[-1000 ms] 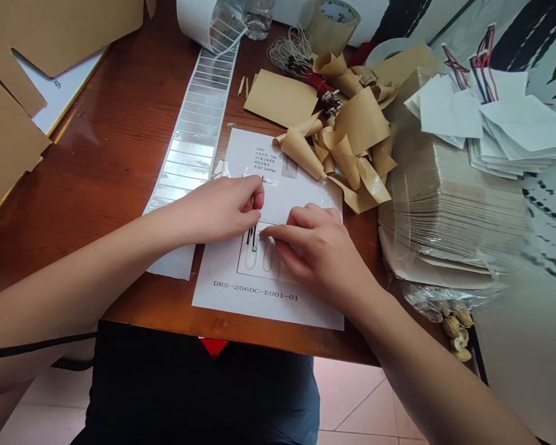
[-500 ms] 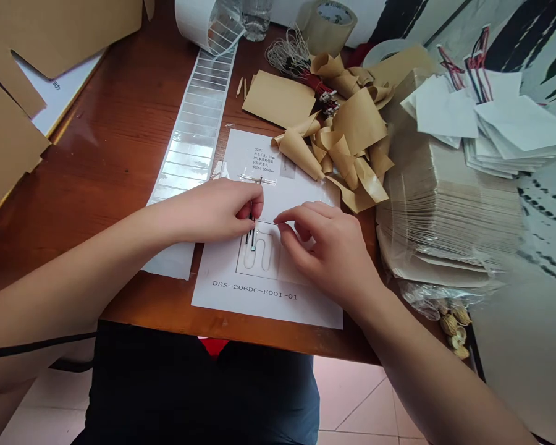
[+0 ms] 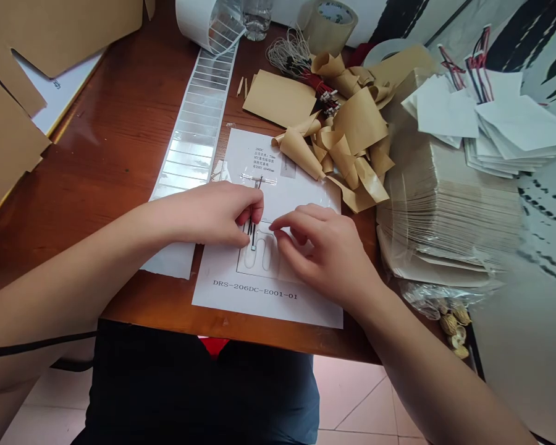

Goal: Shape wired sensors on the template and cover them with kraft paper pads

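My left hand [image 3: 227,213] rests over the printed sheet [image 3: 266,316], its thumb and curled index finger apart beside dark thin wires [image 3: 251,227]. These wires run upright on the sheet and end low in a small pale connector [image 3: 253,247]. Close on the right, my right hand [image 3: 322,250] has its index finger and thumb tips together near the wires. A thin pale wire [image 3: 262,232] seems to reach these tips. Looped pale wire [image 3: 261,247] lies inside a printed square, partly hidden by my right hand.
A strip of silvery labels [image 3: 192,133] runs along the left. Curled brown paper pieces [image 3: 347,151], bundled wires [image 3: 290,52] and a tape roll [image 3: 331,28] lie behind. To the right stands a wrapped card stack [image 3: 449,204]; a cardboard box [image 3: 65,37] is at far left.
My left thumb has moved down, away from the index finger and the dark wires. The fingertips of my right hand have shifted slightly left and down.
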The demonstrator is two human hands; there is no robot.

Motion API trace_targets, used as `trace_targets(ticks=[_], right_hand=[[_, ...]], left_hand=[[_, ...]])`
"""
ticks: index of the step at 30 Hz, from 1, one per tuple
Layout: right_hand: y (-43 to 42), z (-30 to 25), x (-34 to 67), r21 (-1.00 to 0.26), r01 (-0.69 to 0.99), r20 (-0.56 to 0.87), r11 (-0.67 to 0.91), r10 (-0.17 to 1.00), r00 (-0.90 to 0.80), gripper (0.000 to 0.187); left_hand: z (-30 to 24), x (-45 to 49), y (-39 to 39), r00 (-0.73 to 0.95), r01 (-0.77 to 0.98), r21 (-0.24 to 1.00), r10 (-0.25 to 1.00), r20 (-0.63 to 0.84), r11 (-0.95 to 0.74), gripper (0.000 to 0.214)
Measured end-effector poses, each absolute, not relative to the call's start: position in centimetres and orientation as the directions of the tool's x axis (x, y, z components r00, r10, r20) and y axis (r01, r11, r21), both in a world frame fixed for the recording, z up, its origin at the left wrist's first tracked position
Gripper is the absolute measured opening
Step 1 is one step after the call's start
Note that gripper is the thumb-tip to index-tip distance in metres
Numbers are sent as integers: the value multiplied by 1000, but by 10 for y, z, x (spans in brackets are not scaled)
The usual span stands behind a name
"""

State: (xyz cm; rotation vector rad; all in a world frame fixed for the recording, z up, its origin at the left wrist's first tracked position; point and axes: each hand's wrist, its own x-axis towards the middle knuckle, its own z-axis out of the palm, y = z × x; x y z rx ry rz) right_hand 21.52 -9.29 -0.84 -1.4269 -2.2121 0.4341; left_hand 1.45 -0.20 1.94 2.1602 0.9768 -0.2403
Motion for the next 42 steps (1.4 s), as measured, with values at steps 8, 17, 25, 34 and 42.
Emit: trace_targets(ticks=[8,17,25,34,42], right_hand=[[-94,-9,214,-440,730,238,524,851,-468,25],[-94,-11,215,-415,718,274,559,829,-487,27],[-93,-11,215,-406,721,279,562,827,-488,26],[-95,-11,214,-439,746,277,501,865,-418,26],[-93,-11,215,-438,765,284,472,880,-381,23]], left_hand=[[25,15,-6,707,701,549,542,-454,-454,20],[27,14,-5,698,713,535,536,-475,-454,21],[25,14,-5,702,709,522,545,-458,-474,22],[16,13,-10,708,706,452,575,-411,-545,36],[21,12,-13,750,662,464,534,-391,-589,27]])
